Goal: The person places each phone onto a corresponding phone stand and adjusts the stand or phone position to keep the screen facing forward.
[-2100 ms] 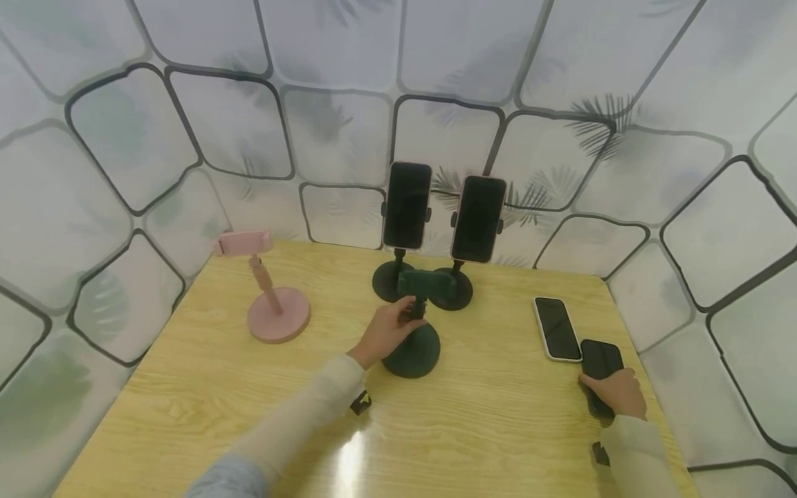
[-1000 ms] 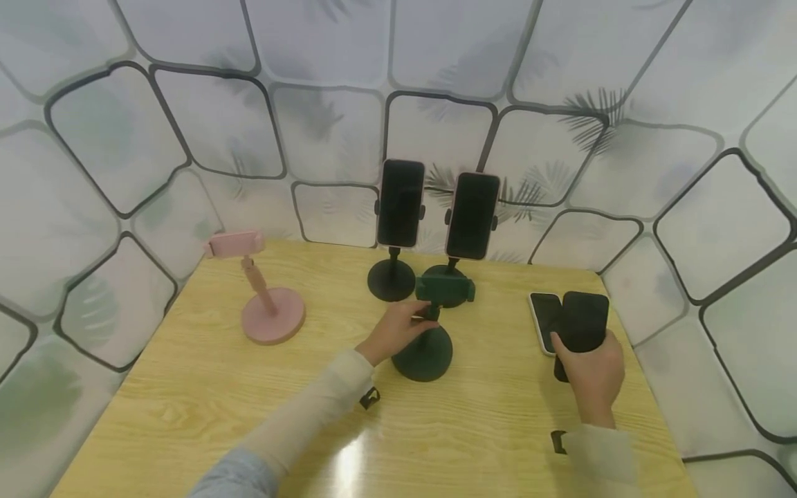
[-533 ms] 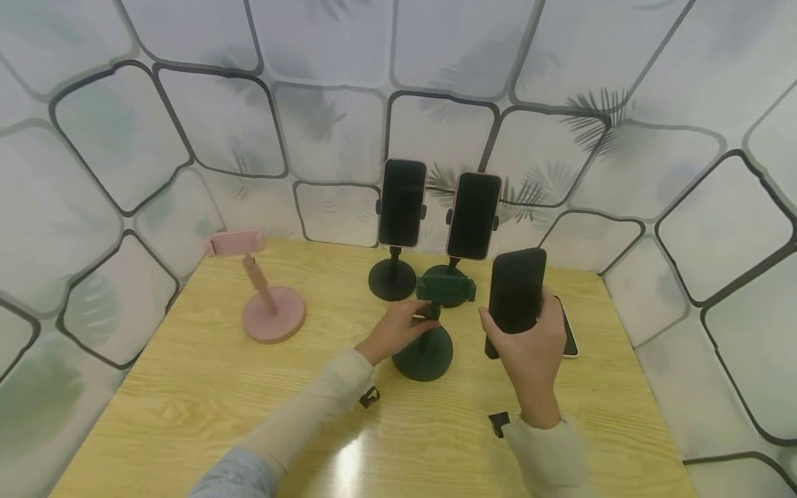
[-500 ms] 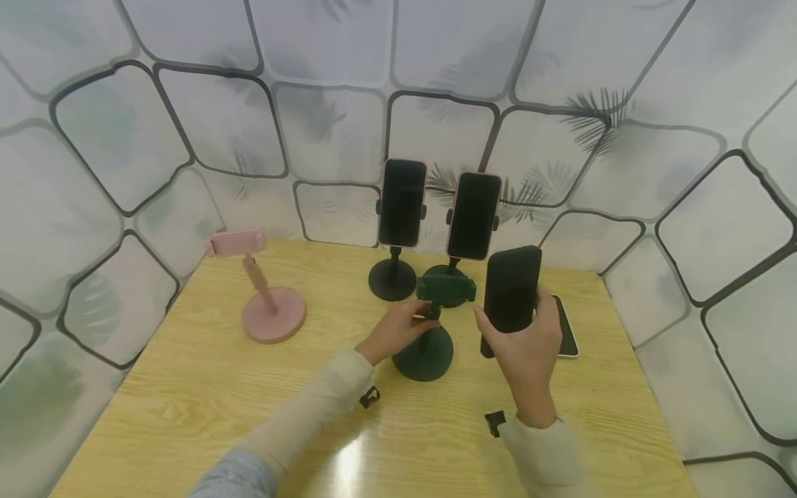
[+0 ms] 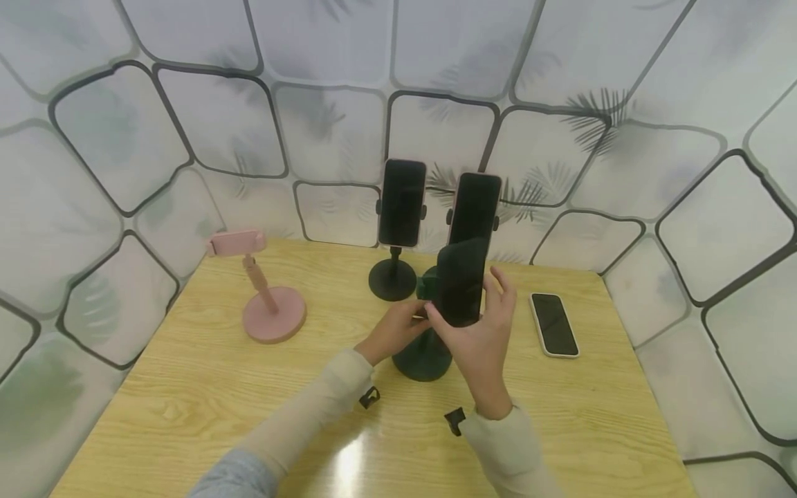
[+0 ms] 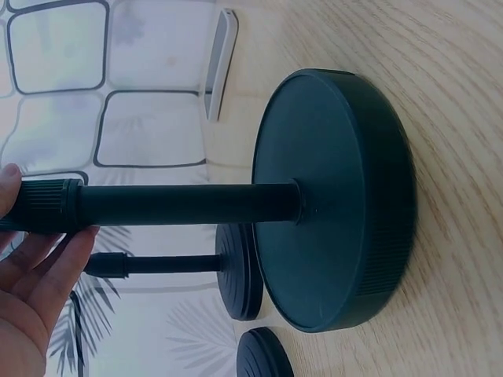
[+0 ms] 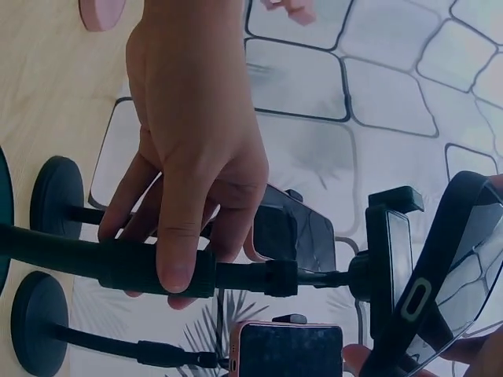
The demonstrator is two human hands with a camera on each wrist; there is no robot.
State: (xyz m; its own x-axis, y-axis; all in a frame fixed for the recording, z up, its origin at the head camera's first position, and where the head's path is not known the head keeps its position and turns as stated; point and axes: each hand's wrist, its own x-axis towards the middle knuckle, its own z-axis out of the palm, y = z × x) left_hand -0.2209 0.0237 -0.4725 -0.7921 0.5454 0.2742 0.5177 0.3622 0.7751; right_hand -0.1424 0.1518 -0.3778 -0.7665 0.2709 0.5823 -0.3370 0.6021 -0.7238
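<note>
While the left hand [image 5: 392, 332] had its thumb and fingers wrapped round the ribbed collar [image 6: 49, 206] of the dark green stand [image 5: 423, 358], a firm hold on the stem, the right hand [image 5: 482, 339] had the black phone [image 5: 459, 285] gripped by its lower end, thumb along one edge, fingers along the other! And what a spot for that phone: raised off the counter [image 5: 205, 415], nearly upright, right up at the stand's clamp [image 5: 428, 285] and covering much of it from the head view. The right wrist view put phone and clamp very near each other, though whether they touched could not be told.

Down below, the stand's round base [image 6: 322, 204] sat flat on the wood grain. Just behind stood a pair of black stands [image 5: 392, 280], each showing off a dark-screened phone: the left one [image 5: 402, 203] in full view, the right one [image 5: 476, 204] with its bottom hidden behind the held phone. Out to the right, well apart, a white-edged phone [image 5: 554, 325] lay face up. Far over on the left, the pink stand [image 5: 274, 315] leaned its stem, and behind everything rose the leaf-patterned wall [image 5: 336, 131].
</note>
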